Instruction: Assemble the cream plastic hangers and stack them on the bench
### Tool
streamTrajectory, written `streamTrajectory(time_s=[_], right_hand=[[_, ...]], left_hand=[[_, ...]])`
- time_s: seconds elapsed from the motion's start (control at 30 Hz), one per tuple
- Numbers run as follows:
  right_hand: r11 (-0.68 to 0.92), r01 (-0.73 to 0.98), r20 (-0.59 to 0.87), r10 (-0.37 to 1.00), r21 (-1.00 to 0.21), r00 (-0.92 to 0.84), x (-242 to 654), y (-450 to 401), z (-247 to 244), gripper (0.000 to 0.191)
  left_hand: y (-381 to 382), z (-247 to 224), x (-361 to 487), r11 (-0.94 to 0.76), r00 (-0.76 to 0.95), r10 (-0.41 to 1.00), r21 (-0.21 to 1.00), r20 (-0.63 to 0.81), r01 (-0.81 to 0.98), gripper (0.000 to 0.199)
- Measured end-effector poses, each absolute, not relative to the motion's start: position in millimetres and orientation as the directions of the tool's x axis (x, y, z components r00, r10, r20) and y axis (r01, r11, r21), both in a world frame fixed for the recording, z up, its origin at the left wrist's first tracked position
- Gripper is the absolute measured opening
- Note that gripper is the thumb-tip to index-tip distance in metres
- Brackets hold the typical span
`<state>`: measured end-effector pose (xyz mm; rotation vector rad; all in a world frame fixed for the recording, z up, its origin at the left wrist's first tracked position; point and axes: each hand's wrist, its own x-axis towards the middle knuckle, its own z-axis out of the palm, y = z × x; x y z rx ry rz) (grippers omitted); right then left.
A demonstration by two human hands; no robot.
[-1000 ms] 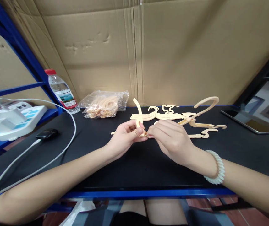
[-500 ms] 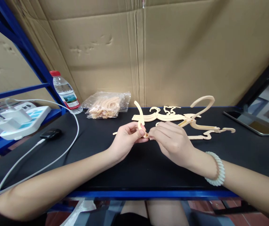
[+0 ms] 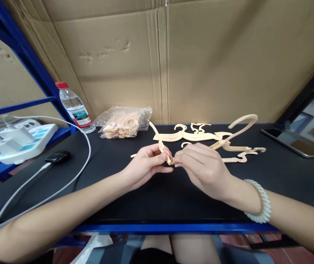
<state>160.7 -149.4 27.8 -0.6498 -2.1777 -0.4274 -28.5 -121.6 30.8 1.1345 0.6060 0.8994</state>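
Note:
My left hand (image 3: pixel 148 165) pinches a slim, curved cream plastic hanger piece (image 3: pixel 157 135), which rises above my thumb and fingers. My right hand (image 3: pixel 201 165) is closed, its fingertips almost meeting my left thumb at the piece's lower end. From behind the right hand extends a cream folding clothes hanger (image 3: pixel 230 141) with its large hook raised; the part inside my fingers is hidden. A small cream tip (image 3: pixel 133 156) shows left of my left hand. Beyond my hands lie a flat cream hanger (image 3: pixel 170 136) and small hooked pieces (image 3: pixel 199 127).
A clear bag of cream parts (image 3: pixel 122 123) and a water bottle (image 3: pixel 76 108) stand at the back left. Further left are a power strip (image 3: pixel 33 145), a black device (image 3: pixel 58 157) and a white cable (image 3: pixel 90 150). A tablet (image 3: pixel 289 143) lies right. Cardboard (image 3: pixel 214 66) closes the back.
The curved piece in my left hand has tilted further left. The folding hanger by my right hand has turned, its big hook shifting right. Both hands stay close together.

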Motion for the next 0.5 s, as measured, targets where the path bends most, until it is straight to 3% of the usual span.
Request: streamTrajectory(time_s=[0.27,0.5], right_hand=[[0.796,0.59,0.791,0.272,0.134,-0.548,159.1,-149.4,29.2,0.029],[0.778,0.621,0.796,0.312,0.1,-0.519,155.5,-148.1,24.8,0.033]], left_hand=[[-123.8,28.7,-24.9,0.063,0.464,0.881,0.949,0.093,-0.31,0.022],[-126.8,21.3,-19.4,-0.036,0.361,0.92,0.949,0.154,-0.312,0.028]])
